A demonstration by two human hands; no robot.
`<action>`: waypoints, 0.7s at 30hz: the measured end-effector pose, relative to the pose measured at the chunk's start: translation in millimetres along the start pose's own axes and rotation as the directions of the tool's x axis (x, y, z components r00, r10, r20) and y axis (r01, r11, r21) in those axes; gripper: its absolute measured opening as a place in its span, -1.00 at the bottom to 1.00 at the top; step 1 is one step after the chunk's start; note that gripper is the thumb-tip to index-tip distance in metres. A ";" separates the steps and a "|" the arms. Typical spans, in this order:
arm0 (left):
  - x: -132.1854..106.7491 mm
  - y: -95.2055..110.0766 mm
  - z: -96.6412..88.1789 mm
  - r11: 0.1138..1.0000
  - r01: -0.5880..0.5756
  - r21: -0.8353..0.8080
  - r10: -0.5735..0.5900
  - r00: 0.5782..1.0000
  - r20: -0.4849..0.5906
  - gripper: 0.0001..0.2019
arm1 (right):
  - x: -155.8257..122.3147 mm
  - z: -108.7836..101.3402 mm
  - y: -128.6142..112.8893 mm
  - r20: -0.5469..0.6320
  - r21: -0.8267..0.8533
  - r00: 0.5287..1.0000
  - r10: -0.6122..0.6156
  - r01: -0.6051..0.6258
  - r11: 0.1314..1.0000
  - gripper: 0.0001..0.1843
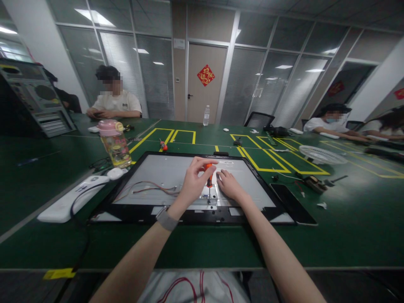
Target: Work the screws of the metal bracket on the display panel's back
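An orange-and-black screwdriver stands nearly upright, its shaft pointing down at a metal bracket near the front edge of a display panel. My left hand has its thumb and fingers closed around the top of the handle. Just to the right, my right hand rests on the panel's grey back with its fingers apart and holds nothing. The panel lies flat in a black frame, and thin coloured wires run across its left half. Where the screwdriver tip meets the bracket is too small to make out.
Left of the panel are a white power strip and a pink-lidded bottle. A black phone lies against its right edge. Farther right are a power tool and a white fan grille. Other people sit across the green table.
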State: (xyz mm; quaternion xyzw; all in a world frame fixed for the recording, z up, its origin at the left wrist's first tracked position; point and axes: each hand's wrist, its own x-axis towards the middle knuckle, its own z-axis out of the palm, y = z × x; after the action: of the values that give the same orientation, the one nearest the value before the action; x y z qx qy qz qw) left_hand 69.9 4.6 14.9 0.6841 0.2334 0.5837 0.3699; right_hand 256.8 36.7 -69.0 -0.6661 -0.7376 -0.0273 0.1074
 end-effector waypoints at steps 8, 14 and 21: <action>-0.2 0.1 -1.3 1.000 0.016 -0.008 -0.016 1.000 -0.009 -0.81 | -1.0 0.1 0.0 -0.003 0.007 1.000 0.002 -0.002 1.000 -0.55; 0.3 -0.1 -1.1 0.995 0.062 -0.075 -0.061 0.998 0.006 -0.74 | -1.4 -2.3 -0.8 -0.004 0.011 1.000 0.001 -0.001 1.000 -0.56; -1.5 -0.1 1.0 1.000 0.006 0.026 -0.006 1.000 -0.028 -0.82 | -1.4 -3.4 -1.3 0.003 0.003 1.000 0.002 -0.002 1.000 -0.56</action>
State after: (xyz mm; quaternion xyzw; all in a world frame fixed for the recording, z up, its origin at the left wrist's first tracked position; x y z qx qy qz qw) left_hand 70.6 3.4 13.9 0.6800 0.2483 0.5890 0.3593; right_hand 256.1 34.5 -65.8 -0.6666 -0.7372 -0.0249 0.1073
